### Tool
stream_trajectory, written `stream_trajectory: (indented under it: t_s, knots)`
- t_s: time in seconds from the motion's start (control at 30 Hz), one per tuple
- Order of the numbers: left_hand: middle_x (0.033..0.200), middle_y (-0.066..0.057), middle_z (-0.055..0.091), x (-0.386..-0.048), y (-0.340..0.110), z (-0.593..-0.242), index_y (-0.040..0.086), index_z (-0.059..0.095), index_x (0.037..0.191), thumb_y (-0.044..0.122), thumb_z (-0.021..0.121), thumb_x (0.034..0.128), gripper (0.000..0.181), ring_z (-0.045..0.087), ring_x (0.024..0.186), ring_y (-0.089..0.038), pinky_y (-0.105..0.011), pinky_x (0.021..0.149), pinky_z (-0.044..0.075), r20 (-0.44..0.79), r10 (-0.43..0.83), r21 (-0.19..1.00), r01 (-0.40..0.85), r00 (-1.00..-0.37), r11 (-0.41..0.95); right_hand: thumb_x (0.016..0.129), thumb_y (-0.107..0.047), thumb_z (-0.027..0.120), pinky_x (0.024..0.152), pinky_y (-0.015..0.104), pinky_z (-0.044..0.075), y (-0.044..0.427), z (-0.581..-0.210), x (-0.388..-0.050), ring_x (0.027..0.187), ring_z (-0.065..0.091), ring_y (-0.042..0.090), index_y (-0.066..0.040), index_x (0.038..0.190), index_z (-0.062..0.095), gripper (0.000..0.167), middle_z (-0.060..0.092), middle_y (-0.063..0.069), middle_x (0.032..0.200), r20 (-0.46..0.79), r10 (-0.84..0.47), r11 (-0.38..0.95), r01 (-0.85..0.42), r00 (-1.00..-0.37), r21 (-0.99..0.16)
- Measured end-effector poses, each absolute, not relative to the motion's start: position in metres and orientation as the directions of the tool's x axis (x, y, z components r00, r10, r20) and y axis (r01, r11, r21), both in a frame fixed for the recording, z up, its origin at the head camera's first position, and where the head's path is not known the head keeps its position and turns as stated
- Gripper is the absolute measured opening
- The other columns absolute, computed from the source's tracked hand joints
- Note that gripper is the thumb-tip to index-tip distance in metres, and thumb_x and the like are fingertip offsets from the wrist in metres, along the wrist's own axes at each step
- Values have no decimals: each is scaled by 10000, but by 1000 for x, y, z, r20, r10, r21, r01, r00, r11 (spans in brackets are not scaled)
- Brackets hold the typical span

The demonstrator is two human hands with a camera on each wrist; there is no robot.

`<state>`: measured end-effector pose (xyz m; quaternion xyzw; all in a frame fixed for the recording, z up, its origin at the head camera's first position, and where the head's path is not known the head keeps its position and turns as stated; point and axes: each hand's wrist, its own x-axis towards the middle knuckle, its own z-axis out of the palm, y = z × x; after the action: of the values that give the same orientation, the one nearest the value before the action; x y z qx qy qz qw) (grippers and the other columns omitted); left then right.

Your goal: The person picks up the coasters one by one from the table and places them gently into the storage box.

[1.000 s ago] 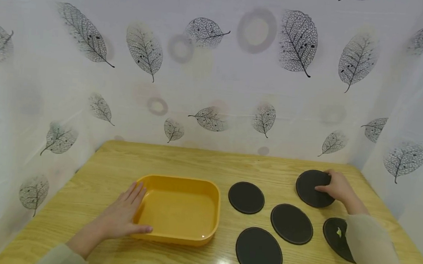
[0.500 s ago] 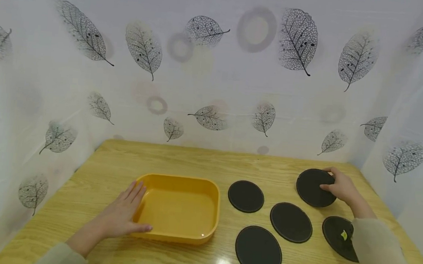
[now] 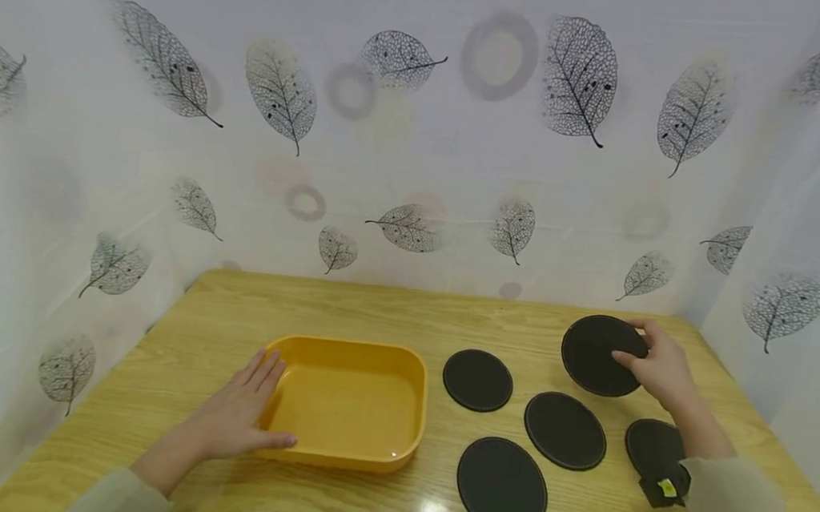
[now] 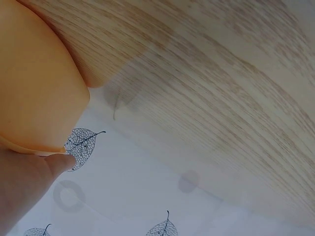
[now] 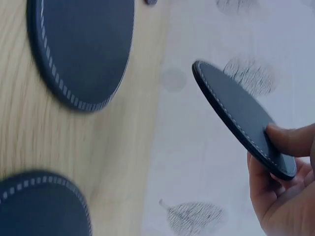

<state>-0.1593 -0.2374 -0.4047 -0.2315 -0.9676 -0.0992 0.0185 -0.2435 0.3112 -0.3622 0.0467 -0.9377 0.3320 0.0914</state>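
My right hand [image 3: 664,368] pinches a round black coaster [image 3: 599,355], thumb on top and fingers beneath. In the right wrist view this coaster [image 5: 241,115] is tilted, with pale stitching along its edge. My left hand [image 3: 235,411] rests on the left side of a yellow plastic basin [image 3: 413,441], fingers straight over the rim. The left wrist view shows its thumb [image 4: 61,162] against the rim. Between the basin and my right hand lie more coasters: one at the back [image 3: 477,380], one in the middle [image 3: 565,430] and one at the front [image 3: 502,487].
One more coaster [image 3: 655,446] lies at the right, partly hidden by my right forearm and a small black device with a yellow-green mark [image 3: 666,488]. The wooden table [image 3: 348,303] meets leaf-printed white sheeting [image 3: 418,152] at the back and sides.
My right hand has lifted the far-right coaster off the table and moved it slightly up and left. My left hand and the basin have stayed in place.
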Motion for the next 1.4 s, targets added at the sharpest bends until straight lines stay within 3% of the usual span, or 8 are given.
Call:
stream_trajectory:
  t_s: [0.1,0.3,0.5,0.93,1.4]
  knots:
    - [1422,-269,74,-160,-237,-405,-113,178,1355,601,546,749,1006,-25,1305,-358,-534,997,148,78,443,184,450,-893,874,813,-88,609,651,507,457,302,-359,-236,855,515,476,95,1248,349,539,473,386,1049,243,-20,769,-170,-970,-616]
    - [1422,-269,74,-160,-237,-405,-111,181,1355,613,537,747,1010,-7,1301,-377,-524,1000,150,76,445,172,451,-892,876,812,-86,614,646,486,461,278,-353,-227,876,510,464,79,1241,355,528,477,371,1051,227,-56,767,-188,-972,-614]
    - [1420,-273,79,-162,-236,-404,-117,190,1350,611,540,746,1009,-1,1300,-378,-522,1001,157,81,444,161,452,-892,878,821,-77,605,605,409,495,249,-349,-222,780,584,363,56,1264,342,532,513,318,1022,198,-110,717,-216,-974,-663]
    - [1430,-254,65,-162,-234,-402,-91,173,1366,620,531,746,1009,41,1291,-405,-604,945,189,80,436,140,443,-897,886,819,-11,593,626,366,510,182,-352,-226,792,610,308,4,1275,353,515,532,274,1064,148,-190,477,-223,-971,-850]
    - [1446,-206,79,-159,-236,-405,-20,111,1402,619,529,747,1006,53,1287,-412,-631,930,174,90,440,130,449,-893,884,812,0,598,644,360,509,113,-368,-232,764,614,273,-6,1243,399,474,544,226,1040,8,-310,266,-95,-951,-959]
